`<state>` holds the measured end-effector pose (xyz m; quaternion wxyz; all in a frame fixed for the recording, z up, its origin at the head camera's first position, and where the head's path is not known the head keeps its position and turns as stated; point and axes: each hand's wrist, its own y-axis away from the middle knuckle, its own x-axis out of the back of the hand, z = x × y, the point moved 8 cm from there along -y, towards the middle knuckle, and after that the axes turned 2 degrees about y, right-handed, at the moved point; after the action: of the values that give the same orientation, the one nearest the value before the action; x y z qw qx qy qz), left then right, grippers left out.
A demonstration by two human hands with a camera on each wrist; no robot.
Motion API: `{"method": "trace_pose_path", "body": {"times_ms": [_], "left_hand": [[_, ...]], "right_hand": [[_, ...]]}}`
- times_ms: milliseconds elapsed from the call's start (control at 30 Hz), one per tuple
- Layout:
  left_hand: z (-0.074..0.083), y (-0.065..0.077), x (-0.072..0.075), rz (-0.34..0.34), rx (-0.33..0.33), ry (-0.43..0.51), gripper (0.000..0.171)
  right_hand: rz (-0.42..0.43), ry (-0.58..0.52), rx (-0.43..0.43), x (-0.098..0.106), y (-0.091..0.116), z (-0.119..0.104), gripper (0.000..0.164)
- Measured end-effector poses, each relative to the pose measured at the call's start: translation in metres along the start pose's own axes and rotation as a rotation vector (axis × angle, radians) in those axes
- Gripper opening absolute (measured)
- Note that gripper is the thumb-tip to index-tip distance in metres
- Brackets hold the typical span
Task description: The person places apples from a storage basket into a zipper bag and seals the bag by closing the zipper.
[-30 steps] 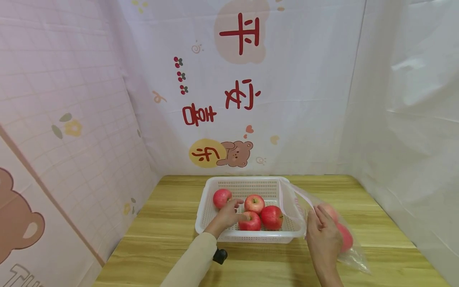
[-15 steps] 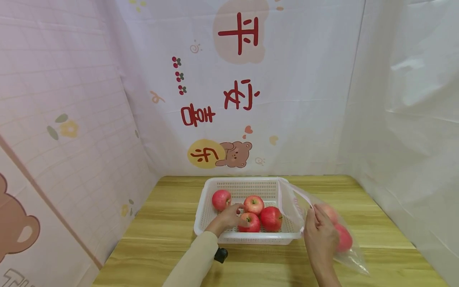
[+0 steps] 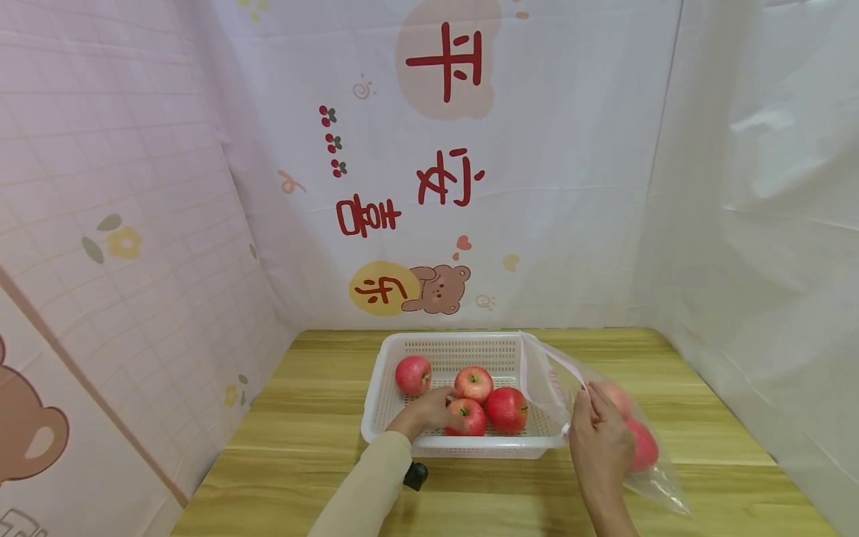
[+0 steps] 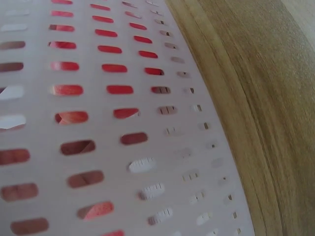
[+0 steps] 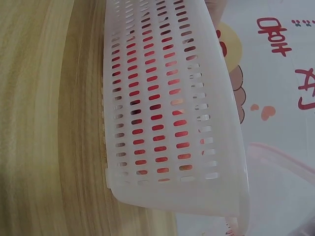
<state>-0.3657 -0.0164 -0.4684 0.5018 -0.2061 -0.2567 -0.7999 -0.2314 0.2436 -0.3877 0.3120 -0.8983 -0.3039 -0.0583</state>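
In the head view my left hand (image 3: 426,414) reaches over the front wall of a white slotted plastic basket (image 3: 396,445). Its thumb and fingers curl round the left side of the front red apple (image 3: 470,416). My right hand (image 3: 604,440) pinches the pink-edged mouth of a clear zip bag (image 3: 661,481) at the basket's right end. Red apples (image 3: 643,445) show through the bag's film. The bag's far edge lies over the basket's right rim. Both wrist views look at the slotted wall, and neither shows the fingers at work.
Beside the gripped apple lie a paler apple (image 3: 473,384) and a deep red apple (image 3: 507,409). Another apple (image 3: 412,375) sits at the basket's left. All stand on a wooden table (image 3: 295,418), with printed cloth walls (image 3: 577,224) behind and at both sides.
My left hand has lowered onto the front apple, its fingers closing in around it. The right hand and the bag have stayed almost still.
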Motion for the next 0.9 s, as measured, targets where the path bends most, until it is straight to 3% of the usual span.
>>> {"method": "trace_pose_path", "body": {"times_ms": [467, 900], "left_hand": [[-0.0019, -0.0013, -0.0046, -0.006, 0.005, -0.071, 0.069], [0.0049, -0.0052, -0.0080, -0.028, -0.080, -0.150, 0.065]], "right_hand": [[0.001, 0.009, 0.002, 0.0021, 0.0007, -0.0023, 0.030], [0.003, 0.013, 0.009, 0.0013, 0.0006, -0.0011, 0.030]]}}
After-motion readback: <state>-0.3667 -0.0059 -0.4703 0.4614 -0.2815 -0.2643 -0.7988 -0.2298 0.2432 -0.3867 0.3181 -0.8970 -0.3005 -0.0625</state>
